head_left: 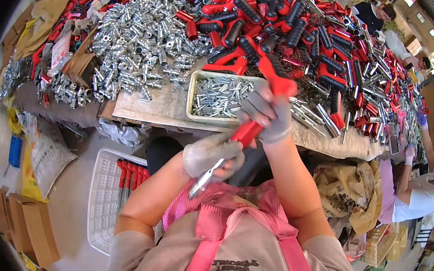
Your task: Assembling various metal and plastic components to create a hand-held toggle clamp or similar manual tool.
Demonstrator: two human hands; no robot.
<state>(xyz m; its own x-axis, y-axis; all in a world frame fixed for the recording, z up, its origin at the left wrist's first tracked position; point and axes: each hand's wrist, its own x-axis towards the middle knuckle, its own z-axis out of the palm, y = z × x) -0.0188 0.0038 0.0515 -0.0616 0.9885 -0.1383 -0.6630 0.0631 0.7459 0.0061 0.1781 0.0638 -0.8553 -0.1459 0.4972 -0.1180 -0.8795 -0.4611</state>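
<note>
Slanting across my front is a red hand tool [283, 87] with a black-gripped handle, a red tube [247, 132] and a silver pointed end [204, 179]. My right hand [267, 112], in a pale fingerless-tipped glove, wraps around its upper part, just above the tray's right side. My left hand [210, 155], gloved too, closes around the lower part where red meets silver. The silver end points down toward my lap. Both hands are slightly blurred. Under the right hand's near side, a cream tray [192, 114] holds many small silver pins [221, 96].
The bench bears heaps of silver fittings [137, 41], red-and-black handles [234, 33] and silver rods [310, 115]. Below left, a white basket [97, 197] holds several red-ended rods [132, 171]. A woven sack [345, 187] hangs at right. A co-worker [419, 190] sits at far right.
</note>
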